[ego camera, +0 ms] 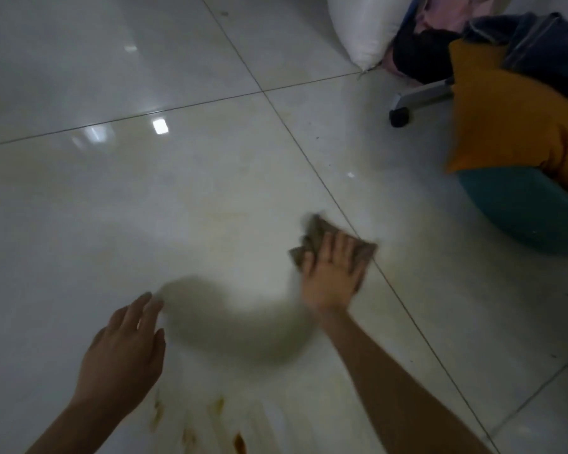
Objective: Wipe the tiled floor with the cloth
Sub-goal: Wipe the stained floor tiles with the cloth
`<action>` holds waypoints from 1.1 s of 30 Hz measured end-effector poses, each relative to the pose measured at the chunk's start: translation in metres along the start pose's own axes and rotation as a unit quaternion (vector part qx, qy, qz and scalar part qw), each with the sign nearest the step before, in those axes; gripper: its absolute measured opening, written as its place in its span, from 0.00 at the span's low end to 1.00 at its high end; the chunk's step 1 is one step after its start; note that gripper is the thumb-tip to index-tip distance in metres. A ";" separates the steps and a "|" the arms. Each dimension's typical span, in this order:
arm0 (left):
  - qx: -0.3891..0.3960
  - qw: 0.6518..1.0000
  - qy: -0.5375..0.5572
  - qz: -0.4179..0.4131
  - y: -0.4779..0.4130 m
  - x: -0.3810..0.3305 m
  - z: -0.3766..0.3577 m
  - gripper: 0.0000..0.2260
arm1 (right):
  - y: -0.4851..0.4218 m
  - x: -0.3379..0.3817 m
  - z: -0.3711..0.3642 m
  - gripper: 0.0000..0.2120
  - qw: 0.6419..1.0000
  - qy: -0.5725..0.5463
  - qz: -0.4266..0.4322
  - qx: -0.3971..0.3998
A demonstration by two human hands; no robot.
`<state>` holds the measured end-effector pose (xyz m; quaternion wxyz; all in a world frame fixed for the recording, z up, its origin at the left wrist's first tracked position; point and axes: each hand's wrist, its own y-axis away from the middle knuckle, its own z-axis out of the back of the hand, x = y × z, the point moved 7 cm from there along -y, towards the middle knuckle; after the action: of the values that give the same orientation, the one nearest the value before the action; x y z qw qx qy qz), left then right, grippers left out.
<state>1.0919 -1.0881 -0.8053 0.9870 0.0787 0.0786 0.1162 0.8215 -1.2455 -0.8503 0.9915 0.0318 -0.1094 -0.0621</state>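
white sack [361, 24], orange cushion [505, 126] over a teal tub [522, 208], perhaps; chair caster [399, 117], dark clothing [420, 57]

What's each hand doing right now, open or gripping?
Left hand: open, fingers relaxed, holding nothing.
Right hand: open, flat fingers pressing the brown cloth onto the tiled floor.

Two bare hands are seen, each on a bare, slender forearm. The left hand [125, 348] is shown sharply, with knuckles and thumb distinct. The right hand [332, 276] is slightly blurred. The left forearm [63, 430] and right forearm [391, 381] are uncovered throughout.
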 end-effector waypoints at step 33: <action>0.204 0.959 0.046 0.192 0.034 0.104 -0.061 0.45 | 0.006 0.156 -0.035 0.23 0.823 0.001 0.567 0.033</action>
<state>1.1742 -1.0215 -0.8729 0.9044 0.2865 0.1290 0.2885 0.9810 -1.2578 -0.8509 0.8504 -0.0029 -0.1089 0.5147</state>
